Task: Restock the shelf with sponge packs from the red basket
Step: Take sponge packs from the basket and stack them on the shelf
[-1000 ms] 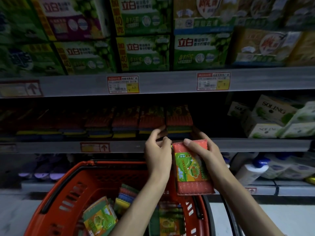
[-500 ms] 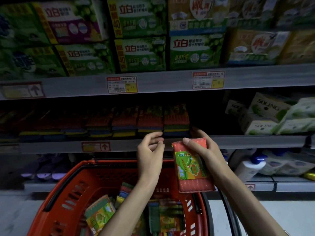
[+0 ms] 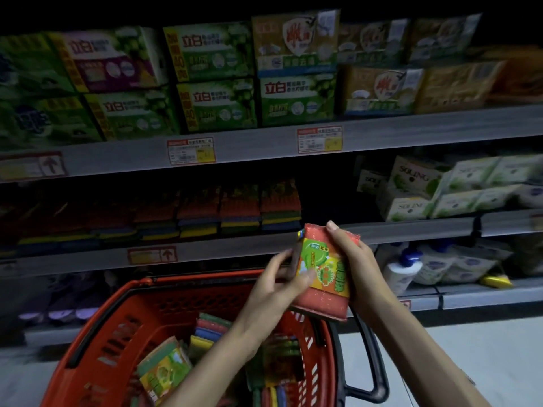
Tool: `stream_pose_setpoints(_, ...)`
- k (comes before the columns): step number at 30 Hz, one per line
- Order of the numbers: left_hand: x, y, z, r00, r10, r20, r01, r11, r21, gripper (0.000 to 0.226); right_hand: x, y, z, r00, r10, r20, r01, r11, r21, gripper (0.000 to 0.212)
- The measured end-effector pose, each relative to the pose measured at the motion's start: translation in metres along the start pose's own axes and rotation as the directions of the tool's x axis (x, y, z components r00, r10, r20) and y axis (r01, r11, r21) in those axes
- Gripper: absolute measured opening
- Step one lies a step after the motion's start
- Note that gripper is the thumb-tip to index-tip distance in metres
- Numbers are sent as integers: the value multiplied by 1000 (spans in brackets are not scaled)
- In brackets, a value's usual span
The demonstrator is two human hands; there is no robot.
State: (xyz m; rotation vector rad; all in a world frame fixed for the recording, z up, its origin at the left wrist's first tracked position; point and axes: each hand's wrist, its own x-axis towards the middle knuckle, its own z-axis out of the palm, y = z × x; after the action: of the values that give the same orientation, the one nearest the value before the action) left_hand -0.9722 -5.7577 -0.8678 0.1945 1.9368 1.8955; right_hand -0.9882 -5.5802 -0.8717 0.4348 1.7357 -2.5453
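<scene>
A sponge pack [image 3: 322,271], red with a green and orange label, is held upright in front of the middle shelf's edge [image 3: 235,248]. My right hand [image 3: 357,262] grips its right side and top. My left hand [image 3: 277,284] holds its left side, thumb across the label. Below stands the red basket [image 3: 117,324] with several more sponge packs [image 3: 164,371] inside. On the middle shelf a row of stacked sponge packs [image 3: 241,210] ends at about the centre, with a dark gap to its right.
Green and orange boxes [image 3: 217,80] fill the top shelf. White boxes [image 3: 435,189] sit right of the gap on the middle shelf. White bottles [image 3: 402,268] stand on the lower shelf at right. The basket's black handle [image 3: 373,362] hangs on its right side.
My left hand came away from the shelf edge and now holds the pack's left side. The pack tilted slightly and both hands shifted to the right in view.
</scene>
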Motion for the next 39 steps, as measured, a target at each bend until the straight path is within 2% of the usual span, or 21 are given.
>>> stream_pose_setpoints(2,-2,-6,3,1000,-25,9,25,1000,9,92,-5,1,0,1000,21,-2,-21,998,55,76)
stream_pose_setpoints(4,-3,-8,2,1000,-26,-12,25,1000,-16,95,-10,1,-1,999,39,6,-39,995,93,74)
stream_pose_setpoints(8,-6,-4,0,996,36,-78,-39,998,-47,74,-17,-1,-8,999,27,31,-30,996,85,62)
stream_pose_setpoints(11,-5,1,-3,986,69,-153,-82,993,-82,63,-18,0,-15,999,-52,12,51,994,94,45)
stream_pose_setpoints(13,-3,5,-2,971,108,-213,-121,991,-48,61,-18,0,-20,997,-77,3,76,993,93,34)
stream_pose_setpoints(17,6,16,1,933,159,-324,-189,980,-63,47,-22,0,-28,991,-130,-28,129,991,-18,39)
stream_pose_setpoints(20,17,22,2,905,183,-384,-215,976,-42,46,-23,3,-37,979,-195,-52,187,973,-133,38)
stream_pose_setpoints(24,27,33,5,894,231,-385,-255,967,-12,45,-25,3,-45,970,-241,-32,229,950,-211,35)
stream_pose_setpoints(28,34,42,7,891,279,-357,-281,958,48,42,-31,0,-46,968,-250,-6,243,947,-212,51)
stream_pose_setpoints(31,43,47,7,878,331,-346,-305,944,128,36,-33,-3,-46,962,-274,2,268,939,-217,26)
stream_pose_setpoints(33,50,49,8,870,373,-323,-317,924,216,33,-35,-4,-44,963,-268,1,263,945,-193,18)
stream_pose_setpoints(36,60,52,12,862,422,-281,-338,891,303,37,-35,-4,-43,968,-248,-19,243,959,-143,23)
stream_pose_setpoints(39,67,53,14,849,445,-287,-358,882,306,45,-30,-4,-44,982,-179,-53,181,983,30,28)
